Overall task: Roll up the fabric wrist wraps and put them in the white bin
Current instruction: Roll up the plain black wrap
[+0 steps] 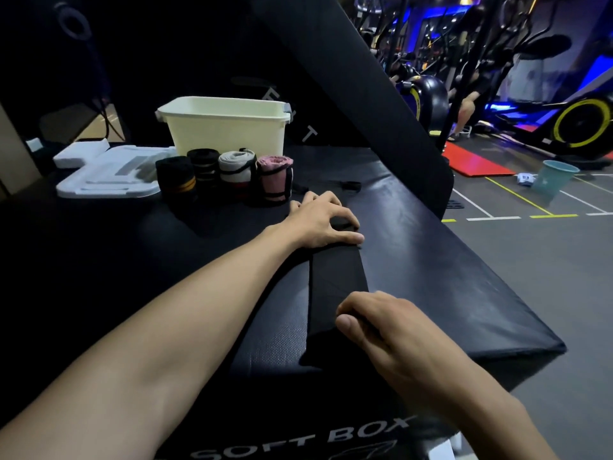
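Note:
A long black wrist wrap (336, 280) lies flat on the black soft box (447, 260), running away from me. My left hand (320, 220) curls over its far end, where a small roll of the fabric sits under the fingers. My right hand (371, 318) pinches the near part of the strap against the box. Several rolled wraps stand in a row behind: a black one with a yellow stripe (175, 180), a black one (203, 167), a grey-white one (236, 169) and a pink one (275, 179). The white bin (225, 127) stands just behind them.
A white lid (109, 175) lies left of the rolls. A large black pad (348, 78) leans at the back right. The box's right edge drops to a gym floor with a red mat (474, 161), a teal bucket (557, 177) and exercise machines.

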A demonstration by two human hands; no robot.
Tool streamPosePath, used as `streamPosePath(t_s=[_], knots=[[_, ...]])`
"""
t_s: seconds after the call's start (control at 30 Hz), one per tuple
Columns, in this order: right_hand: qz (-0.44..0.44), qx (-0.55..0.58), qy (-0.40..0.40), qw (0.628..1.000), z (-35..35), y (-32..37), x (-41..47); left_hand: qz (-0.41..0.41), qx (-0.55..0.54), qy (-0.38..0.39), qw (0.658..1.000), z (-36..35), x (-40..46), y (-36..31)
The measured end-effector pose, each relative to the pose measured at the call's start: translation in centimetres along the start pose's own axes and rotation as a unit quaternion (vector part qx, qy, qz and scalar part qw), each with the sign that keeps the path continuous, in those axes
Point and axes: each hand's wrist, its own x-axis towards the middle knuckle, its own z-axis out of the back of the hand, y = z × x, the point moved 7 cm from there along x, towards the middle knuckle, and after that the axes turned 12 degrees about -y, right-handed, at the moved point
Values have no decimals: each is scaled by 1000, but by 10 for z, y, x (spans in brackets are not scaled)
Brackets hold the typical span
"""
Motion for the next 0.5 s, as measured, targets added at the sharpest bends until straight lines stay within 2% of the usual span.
streamPosePath(t_s=[0.17,0.33,0.5], knots=[[6,-37,-38,999,-3,0,3,-19,5,-34,999,1,6,4],[12,-45,-28,999,-7,-2,12,-96,11,-94,991,8,7,-6],[23,-54,-58,997,-1,-7,20,-103,-3,-70,992,6,6,-11]])
